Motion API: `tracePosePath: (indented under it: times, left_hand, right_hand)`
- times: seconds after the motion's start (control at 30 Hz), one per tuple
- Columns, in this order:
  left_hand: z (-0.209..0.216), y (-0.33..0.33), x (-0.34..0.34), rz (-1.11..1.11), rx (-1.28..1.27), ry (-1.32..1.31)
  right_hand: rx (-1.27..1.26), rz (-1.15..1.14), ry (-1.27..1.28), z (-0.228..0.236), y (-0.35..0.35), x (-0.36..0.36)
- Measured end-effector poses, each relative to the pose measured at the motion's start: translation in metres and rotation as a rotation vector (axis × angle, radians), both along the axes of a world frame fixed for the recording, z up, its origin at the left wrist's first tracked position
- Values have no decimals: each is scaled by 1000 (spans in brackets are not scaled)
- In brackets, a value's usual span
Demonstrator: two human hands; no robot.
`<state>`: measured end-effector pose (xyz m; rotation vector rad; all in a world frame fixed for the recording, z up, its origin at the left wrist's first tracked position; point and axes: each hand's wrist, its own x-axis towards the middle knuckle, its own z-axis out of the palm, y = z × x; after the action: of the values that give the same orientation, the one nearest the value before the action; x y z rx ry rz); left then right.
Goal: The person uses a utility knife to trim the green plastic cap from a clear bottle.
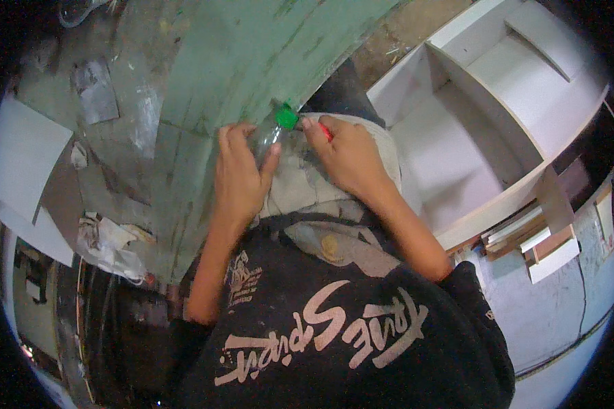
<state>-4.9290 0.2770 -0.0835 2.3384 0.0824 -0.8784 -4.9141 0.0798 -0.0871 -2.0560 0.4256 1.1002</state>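
My left hand (pixel 240 178) is closed round a small clear bottle (pixel 271 138), which is tilted with its green cap (pixel 286 116) pointing up and to the right. My right hand (pixel 351 155) is closed on a small red-handled tool (pixel 326 131). Its dark tip meets or nearly meets the side of the cap; my fingers hide most of the tool, so its exact kind does not show. Both hands are above my lap, close to the edge of a worn green board (pixel 245 61).
A white open cabinet carcass (pixel 457 136) with several compartments lies at my right. Pale wood offcuts (pixel 552 253) are stacked beyond its near edge. White panels (pixel 27 150) stand at the far left, and crumpled scraps (pixel 112 245) lie near them.
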Motion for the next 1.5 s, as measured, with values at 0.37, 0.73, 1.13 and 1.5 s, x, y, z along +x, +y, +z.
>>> tracePosePath:
  times: [0.37,0.73,1.13,1.5]
  left_hand:
    - [-9,32,-6,209,-319,-59]
    - [59,24,15,73,-639,-470]
    - [78,17,7,148,-608,-609]
    - [83,18,7,186,-530,-596]
  right_hand:
    - [296,-41,-64,5,-7,0]
    - [656,-202,-172,83,-26,33]
    - [551,240,-574,115,-26,40]
    - [477,312,-651,119,-21,52]
